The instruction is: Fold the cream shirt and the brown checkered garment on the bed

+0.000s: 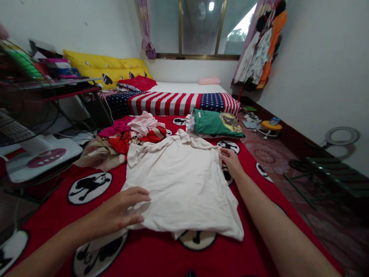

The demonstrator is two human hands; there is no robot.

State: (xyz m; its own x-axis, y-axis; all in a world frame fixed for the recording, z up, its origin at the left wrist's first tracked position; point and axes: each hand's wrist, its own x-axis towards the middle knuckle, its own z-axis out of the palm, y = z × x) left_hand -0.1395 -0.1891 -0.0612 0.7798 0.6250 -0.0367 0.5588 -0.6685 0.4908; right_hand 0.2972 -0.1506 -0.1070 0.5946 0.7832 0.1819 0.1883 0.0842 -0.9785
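Left hand open and flat holds white cotton T-shirt spread on red cartoon-print bedspread, right hand open at its far edge.

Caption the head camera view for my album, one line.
Left hand and right hand touch a cream T-shirt on a red cartoon-print bedspread, near a folded green T-shirt.

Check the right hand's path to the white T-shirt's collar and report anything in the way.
Nothing visible blocks it: the right hand rests at the edge of the white T-shirt, and only the shirt's own rumpled shoulder lies between hand and collar.
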